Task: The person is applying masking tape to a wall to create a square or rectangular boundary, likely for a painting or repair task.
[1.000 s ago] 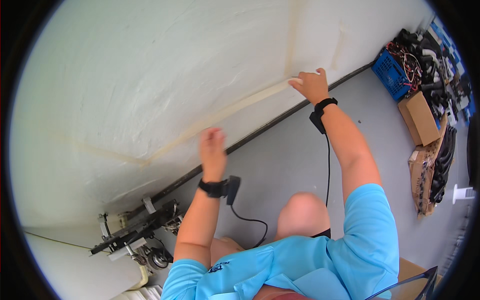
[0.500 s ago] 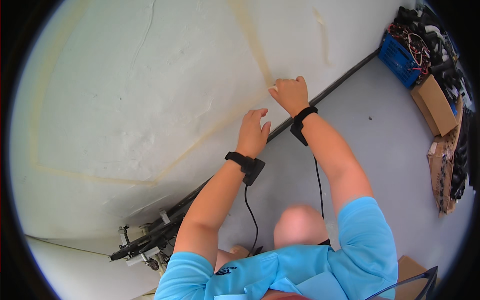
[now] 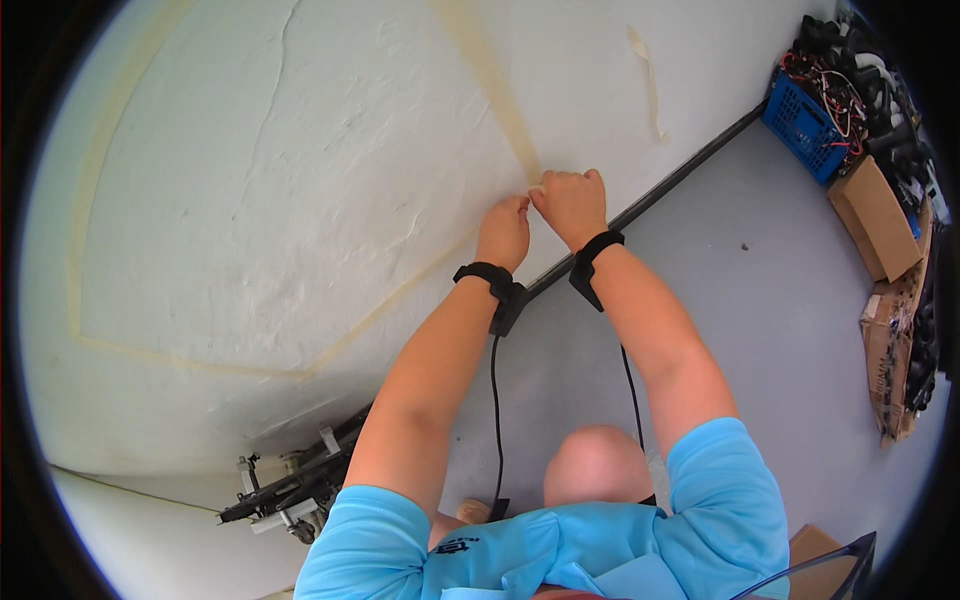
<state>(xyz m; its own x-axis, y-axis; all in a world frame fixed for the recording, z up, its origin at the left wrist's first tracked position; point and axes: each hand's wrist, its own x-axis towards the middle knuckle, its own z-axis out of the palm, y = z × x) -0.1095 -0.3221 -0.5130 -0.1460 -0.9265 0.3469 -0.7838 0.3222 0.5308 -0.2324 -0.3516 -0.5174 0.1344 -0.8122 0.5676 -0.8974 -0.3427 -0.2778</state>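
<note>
My right hand (image 3: 572,207) is closed in a pinch against the white wall (image 3: 330,150). A pale bit of masking tape shows between its thumb and bent fingers, where a beige strip of masking tape (image 3: 490,85) comes down from above. Close beside it, my left hand (image 3: 503,232) has its fingers pressed together, the tips meeting the right thumb. Whatever lies between those left fingertips is hidden. Another masking tape line (image 3: 385,312) slants down and left along the wall from behind my left hand. Each wrist wears a black strap with a small box and cable.
A dark baseboard (image 3: 690,160) runs along the wall's foot above the grey floor (image 3: 720,290). At right stand a blue crate (image 3: 803,125) of tangled wires and cardboard boxes (image 3: 875,220). A black metal frame (image 3: 290,495) leans low at left. A short tape piece (image 3: 648,80) hangs on the wall.
My left hand has moved up and right to meet the right hand, its spread fingers closing together. My right hand has shifted slightly down and left, still pinching.
</note>
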